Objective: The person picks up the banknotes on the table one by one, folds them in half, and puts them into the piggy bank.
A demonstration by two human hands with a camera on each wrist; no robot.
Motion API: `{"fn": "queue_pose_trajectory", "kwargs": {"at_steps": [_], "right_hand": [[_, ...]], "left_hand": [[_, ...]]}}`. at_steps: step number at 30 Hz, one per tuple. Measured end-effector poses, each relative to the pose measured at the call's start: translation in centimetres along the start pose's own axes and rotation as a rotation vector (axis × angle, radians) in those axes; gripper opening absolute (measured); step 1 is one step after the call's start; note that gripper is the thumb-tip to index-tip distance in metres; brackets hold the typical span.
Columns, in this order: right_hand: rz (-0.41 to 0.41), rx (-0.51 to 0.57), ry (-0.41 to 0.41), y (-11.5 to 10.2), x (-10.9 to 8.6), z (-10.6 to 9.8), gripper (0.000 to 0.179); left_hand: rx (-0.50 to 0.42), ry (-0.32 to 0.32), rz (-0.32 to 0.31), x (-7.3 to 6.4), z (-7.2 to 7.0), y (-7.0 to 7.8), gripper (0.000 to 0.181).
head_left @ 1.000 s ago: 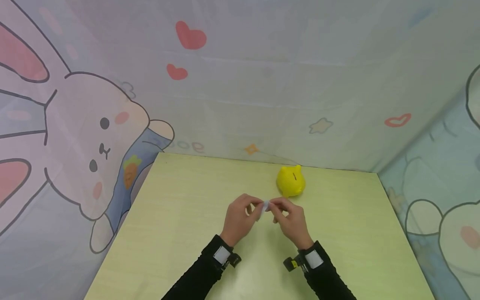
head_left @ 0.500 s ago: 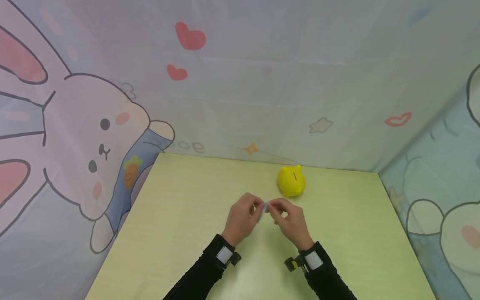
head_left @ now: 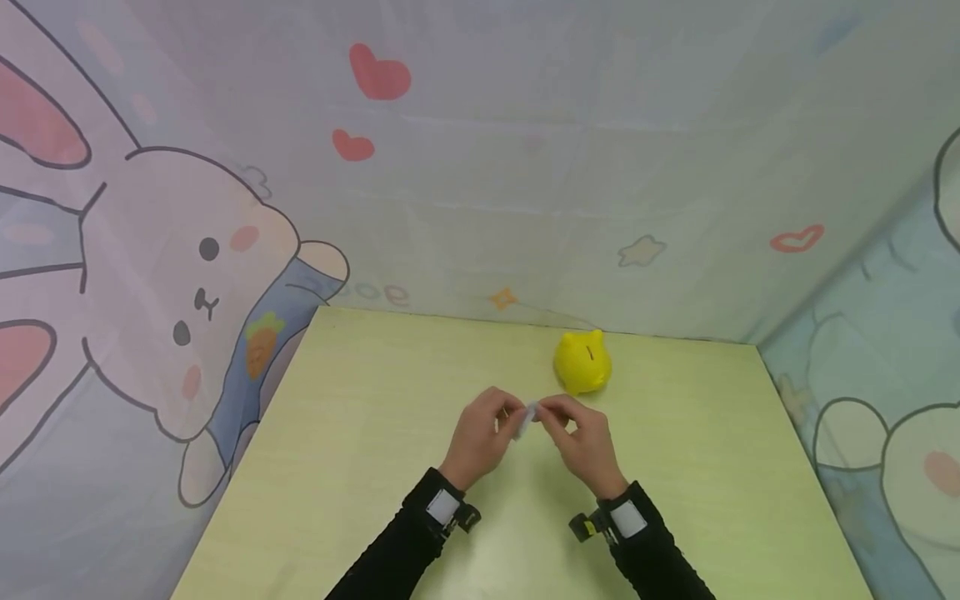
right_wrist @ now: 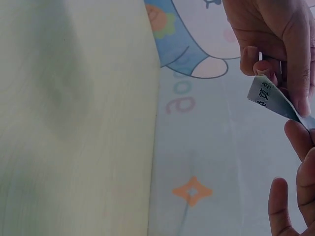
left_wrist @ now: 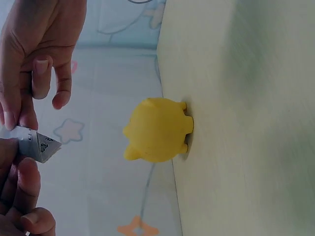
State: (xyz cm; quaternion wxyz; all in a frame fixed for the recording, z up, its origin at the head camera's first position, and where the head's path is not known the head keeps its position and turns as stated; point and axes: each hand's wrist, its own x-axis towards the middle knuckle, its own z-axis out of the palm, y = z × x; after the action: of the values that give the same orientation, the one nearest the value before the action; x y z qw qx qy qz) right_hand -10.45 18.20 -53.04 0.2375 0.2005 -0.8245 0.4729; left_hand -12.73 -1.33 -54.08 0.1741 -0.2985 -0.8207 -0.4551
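Both hands meet over the table around a small folded slip of printed paper. The left hand pinches one end between thumb and fingers, and the right hand pinches the other. In the left wrist view the paper shows a pointed, creased end with dark print. Characters are also visible on the paper in the right wrist view, where one flap sticks out from the left hand's fingers. A yellow piggy bank, with a slot in its top, stands just beyond the right hand.
The pale yellow-green table ends at the back against a cloth backdrop printed with hearts and a rabbit. More printed cloth hangs along the right side. Small cameras sit on both wrists.
The paper slip turns slightly between the fingertips. Both hands stay almost in the same place, and the piggy bank has not moved.
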Motion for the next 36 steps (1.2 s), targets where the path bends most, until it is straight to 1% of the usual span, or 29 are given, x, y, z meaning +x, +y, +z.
{"fn": "queue_pose_trajectory", "kwargs": {"at_steps": [3, 7, 10, 17, 22, 25, 30, 34, 36], "right_hand": [[0.007, 0.004, 0.009, 0.09, 0.02, -0.06, 0.012], [0.015, 0.016, 0.021, 0.12, 0.06, -0.22, 0.01], [0.016, 0.03, 0.027, 0.14, 0.1, -0.33, 0.008], [0.022, 0.052, 0.037, 0.25, 0.03, -0.31, 0.009], [0.031, 0.056, 0.047, 0.19, 0.01, -0.33, 0.011], [0.04, 0.068, 0.051, 0.14, 0.06, -0.28, 0.012], [0.05, 0.086, 0.063, 0.04, 0.12, -0.1, 0.013], [0.067, 0.084, 0.081, 0.0, 0.1, -0.03, 0.014], [0.077, 0.086, 0.086, -0.35, 0.11, -0.06, 0.013]], "left_hand": [[0.0, 0.013, 0.009, 0.0, 0.19, 0.05, 0.007], [-0.051, 0.037, 0.01, -0.13, 0.22, -0.16, 0.007], [-0.058, 0.029, 0.005, -0.09, 0.11, -0.25, 0.008], [-0.005, 0.011, 0.006, -0.1, 0.36, -0.38, 0.008], [-0.025, 0.009, -0.013, -0.41, 0.42, -0.61, 0.008], [-0.034, 0.008, -0.007, -0.4, 0.37, -0.74, 0.007], [-0.021, 0.008, 0.005, -0.41, 0.27, -0.67, 0.008], [-0.033, 0.009, 0.002, -0.72, 0.22, -0.66, 0.008], [-0.04, 0.006, -0.004, -0.88, 0.18, -0.66, 0.008]]}}
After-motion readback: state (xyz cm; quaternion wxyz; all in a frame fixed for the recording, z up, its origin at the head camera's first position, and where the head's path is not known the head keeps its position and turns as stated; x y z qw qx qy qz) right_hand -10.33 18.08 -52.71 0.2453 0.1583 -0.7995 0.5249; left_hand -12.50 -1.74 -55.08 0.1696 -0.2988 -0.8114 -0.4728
